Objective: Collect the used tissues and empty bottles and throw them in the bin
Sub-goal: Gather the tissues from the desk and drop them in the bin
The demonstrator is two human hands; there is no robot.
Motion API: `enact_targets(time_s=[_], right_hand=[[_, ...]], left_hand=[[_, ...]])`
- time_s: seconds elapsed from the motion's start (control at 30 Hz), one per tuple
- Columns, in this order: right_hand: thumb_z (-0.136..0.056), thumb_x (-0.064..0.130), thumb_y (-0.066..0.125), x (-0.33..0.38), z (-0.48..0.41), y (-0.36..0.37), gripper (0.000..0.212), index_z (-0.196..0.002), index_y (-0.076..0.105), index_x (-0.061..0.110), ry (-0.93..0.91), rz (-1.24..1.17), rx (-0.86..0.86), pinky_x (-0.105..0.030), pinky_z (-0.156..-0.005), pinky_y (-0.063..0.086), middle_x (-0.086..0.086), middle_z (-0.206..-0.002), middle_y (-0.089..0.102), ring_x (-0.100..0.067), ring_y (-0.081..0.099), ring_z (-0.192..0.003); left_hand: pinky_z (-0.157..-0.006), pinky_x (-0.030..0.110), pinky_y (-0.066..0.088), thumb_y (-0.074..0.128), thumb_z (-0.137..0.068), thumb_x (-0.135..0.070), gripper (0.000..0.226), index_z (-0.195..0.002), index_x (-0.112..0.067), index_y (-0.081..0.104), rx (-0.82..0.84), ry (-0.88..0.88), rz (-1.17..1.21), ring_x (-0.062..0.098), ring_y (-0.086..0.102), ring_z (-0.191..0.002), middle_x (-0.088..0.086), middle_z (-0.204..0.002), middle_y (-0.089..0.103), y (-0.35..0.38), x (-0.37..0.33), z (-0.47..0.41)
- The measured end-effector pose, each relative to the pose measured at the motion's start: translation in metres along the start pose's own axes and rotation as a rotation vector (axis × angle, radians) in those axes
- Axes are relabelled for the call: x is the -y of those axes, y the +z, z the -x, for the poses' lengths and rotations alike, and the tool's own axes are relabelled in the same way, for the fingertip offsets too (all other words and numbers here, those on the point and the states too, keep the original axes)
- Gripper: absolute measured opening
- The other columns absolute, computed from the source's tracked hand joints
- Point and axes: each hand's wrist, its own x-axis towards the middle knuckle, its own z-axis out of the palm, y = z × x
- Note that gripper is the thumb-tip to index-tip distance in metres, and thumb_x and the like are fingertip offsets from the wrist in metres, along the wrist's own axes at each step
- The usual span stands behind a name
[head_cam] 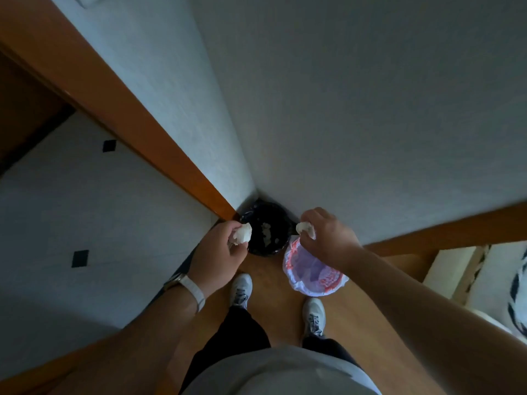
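Head view looks straight down at a small round black bin (258, 215) lined with a glossy black plastic bag, tucked into the corner of two pale walls on a wooden floor. Pale crumpled scraps (267, 233) lie at the bottom of the bin. At the bin's left rim, the left hand (219, 249) grips a crumpled white tissue (242, 233), a loose wad whose soft folds bulge out past the curled fingers and thumb. At the bin's right rim, the right hand (328, 238) pinches a second crumpled white tissue (305, 230), smaller and balled tighter, with the fingers curled round it. Both wads are close to the bin's mouth, at its edges rather than over its middle. Just beside the bin, on its right and nearer side, stands a second round container (289, 260) lined with a white plastic bag with red print. A white-strapped wristwatch (194, 289) sits on the left wrist, and two white trainers (241, 289) stand on the near side of the bin.
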Motion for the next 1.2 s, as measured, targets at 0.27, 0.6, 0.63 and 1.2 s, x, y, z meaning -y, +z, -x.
enact_targets(time_s=[0.27,0.6,0.63,1.2], right_hand=[[-0.089,0.032,0.057,0.019,-0.052,0.059,0.027,-0.115,0.056,0.027,0.255,0.012,0.060,-0.029,-0.074,0.045,0.004,-0.114,0.056,-0.016,0.055,-0.090],[-0.091,0.033,0.057,-0.042,-0.130,0.194,0.028,-0.118,0.056,0.025,0.378,0.056,0.026,-0.022,-0.060,0.031,0.003,-0.116,0.058,-0.013,0.050,-0.085],[-0.090,0.032,0.057,-0.053,-0.139,0.210,0.029,-0.118,0.056,0.024,0.373,0.048,0.024,-0.023,-0.064,0.032,0.001,-0.116,0.058,-0.015,0.052,-0.087],[-0.083,0.025,0.064,-0.210,-0.223,0.449,0.028,-0.109,0.062,0.013,0.095,0.337,0.010,-0.032,-0.066,0.030,-0.010,-0.099,0.061,-0.035,0.061,-0.088]], left_hand=[[-0.066,0.009,0.038,0.068,-0.085,-0.025,0.032,-0.115,-0.021,0.059,0.201,0.041,0.001,0.002,0.054,-0.086,-0.012,-0.098,0.058,0.008,0.087,-0.079],[-0.063,0.011,0.035,0.071,-0.084,-0.024,0.030,-0.110,-0.017,0.059,0.250,0.044,0.003,0.009,0.053,-0.085,-0.006,-0.096,0.058,0.120,0.208,-0.162],[-0.063,0.010,0.033,0.071,-0.084,-0.024,0.030,-0.110,-0.016,0.059,0.250,0.048,-0.004,0.009,0.051,-0.084,-0.006,-0.096,0.058,0.134,0.220,-0.169],[-0.068,0.042,0.048,0.067,-0.082,-0.035,0.029,-0.099,-0.014,0.060,0.274,0.224,-0.359,0.025,0.057,-0.083,0.003,-0.090,0.062,0.344,0.384,-0.229]])
